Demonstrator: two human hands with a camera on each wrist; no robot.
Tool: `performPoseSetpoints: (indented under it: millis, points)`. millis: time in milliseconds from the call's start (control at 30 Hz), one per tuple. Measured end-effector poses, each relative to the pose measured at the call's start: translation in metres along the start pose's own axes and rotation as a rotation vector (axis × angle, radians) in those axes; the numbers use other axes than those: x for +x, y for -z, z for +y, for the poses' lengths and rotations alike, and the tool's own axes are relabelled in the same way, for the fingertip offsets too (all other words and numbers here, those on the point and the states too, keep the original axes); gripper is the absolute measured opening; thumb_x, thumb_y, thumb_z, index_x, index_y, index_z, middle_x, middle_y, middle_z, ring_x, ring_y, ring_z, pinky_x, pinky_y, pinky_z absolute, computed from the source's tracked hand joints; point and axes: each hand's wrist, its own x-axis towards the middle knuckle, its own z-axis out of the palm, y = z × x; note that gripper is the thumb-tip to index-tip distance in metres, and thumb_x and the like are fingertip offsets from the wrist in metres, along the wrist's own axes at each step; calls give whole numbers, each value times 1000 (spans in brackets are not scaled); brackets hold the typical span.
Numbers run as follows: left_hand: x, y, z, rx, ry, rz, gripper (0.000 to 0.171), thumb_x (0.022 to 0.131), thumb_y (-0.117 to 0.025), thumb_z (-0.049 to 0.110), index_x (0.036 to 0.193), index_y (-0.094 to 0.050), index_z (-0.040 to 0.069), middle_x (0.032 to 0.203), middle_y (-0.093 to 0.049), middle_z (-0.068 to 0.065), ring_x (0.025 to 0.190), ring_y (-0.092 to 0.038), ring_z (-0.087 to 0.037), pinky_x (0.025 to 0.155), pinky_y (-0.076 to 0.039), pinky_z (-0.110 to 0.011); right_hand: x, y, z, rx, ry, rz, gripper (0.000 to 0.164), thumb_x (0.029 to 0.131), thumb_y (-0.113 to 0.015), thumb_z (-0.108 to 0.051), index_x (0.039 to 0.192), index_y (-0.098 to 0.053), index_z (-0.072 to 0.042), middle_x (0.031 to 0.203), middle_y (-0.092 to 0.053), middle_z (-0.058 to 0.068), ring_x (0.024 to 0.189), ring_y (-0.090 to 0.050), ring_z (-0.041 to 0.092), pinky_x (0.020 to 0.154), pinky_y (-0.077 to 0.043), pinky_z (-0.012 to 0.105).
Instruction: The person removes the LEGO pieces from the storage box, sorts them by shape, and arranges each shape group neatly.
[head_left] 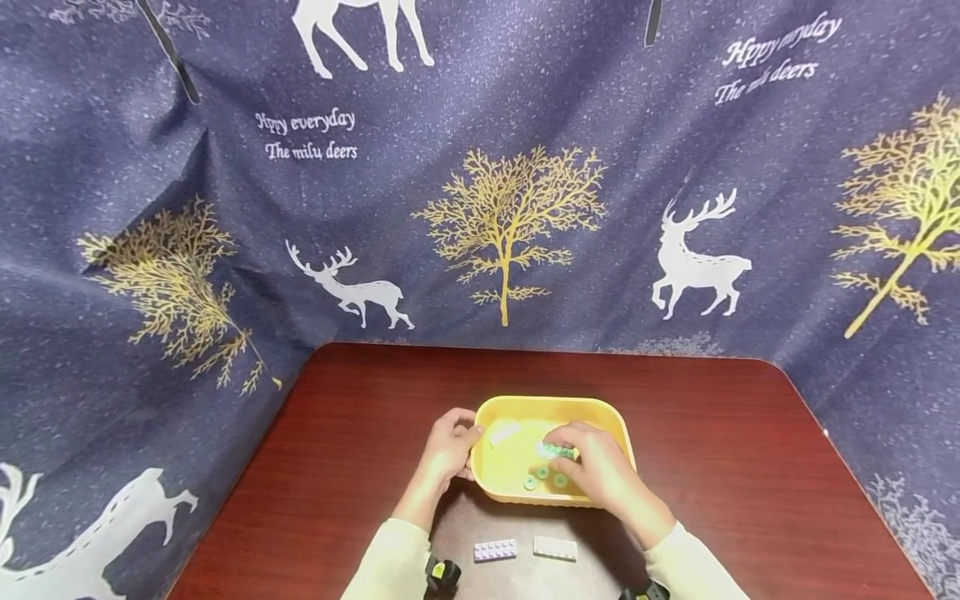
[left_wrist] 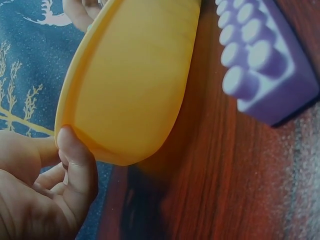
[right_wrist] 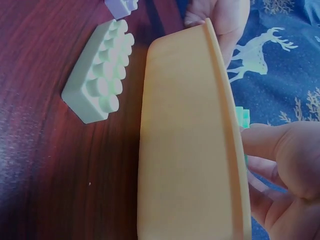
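A yellow plastic bin stands on the table. My left hand grips its left rim, and in the left wrist view the thumb lies against the wall near the corner. Reaching in over the right side, my right hand pinches a green toy brick inside the bin. From the right wrist camera the bin wall hides most of that brick; only a studded end shows above the rim. Small green round pieces lie on the bin floor near the right fingers, and a white piece lies at the left.
In front of the bin, a purple studded brick and a whitish studded brick lie side by side on a grey patch of the reddish-brown table. A dark blue cloth with deer and trees hangs behind the table.
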Motion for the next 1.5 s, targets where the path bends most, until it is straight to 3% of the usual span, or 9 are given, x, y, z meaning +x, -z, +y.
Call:
performPoseSetpoints:
  millis: [333,633,900,1267,1500]
  points:
    - [-1,0,0,12,1,0,31,101,-60,10,130,-56,-2,93,-65,-29,46,-56,-16,37,-53,-26,-17,14,-6,45,26,70,32,73,-87,-1,99,-77,-18,96,-73,-10,87,-67,10,77,-60,29]
    - [-4,0,0,7,-1,1,31,101,-61,10,129,-56,-2,89,-64,-26,46,-54,-14,37,-53,-25,-34,25,-13,49,-51,67,32,74,-85,-3,99,-77,-20,98,-73,-12,81,-63,4,64,-57,21]
    - [-3,-1,2,9,-1,-3,32,102,-59,9,131,-55,-3,91,-63,-27,46,-54,-13,37,-52,-25,-48,33,-14,46,-116,86,33,74,-84,-4,98,-76,-25,96,-71,-17,78,-61,0,64,-58,23]
    - [0,-3,1,0,13,-2,32,102,-59,10,131,-55,-2,96,-65,-28,47,-55,-15,37,-52,-25,-72,38,-9,40,-54,176,37,74,-87,-3,98,-74,-28,97,-69,-18,71,-58,-4,60,-57,22]
    - [0,-2,0,6,16,3,31,101,-61,11,130,-57,0,95,-66,-27,47,-56,-15,37,-53,-25,-83,42,-10,51,-94,140,41,75,-88,-1,97,-72,-33,97,-67,-23,77,-59,-5,64,-58,20]
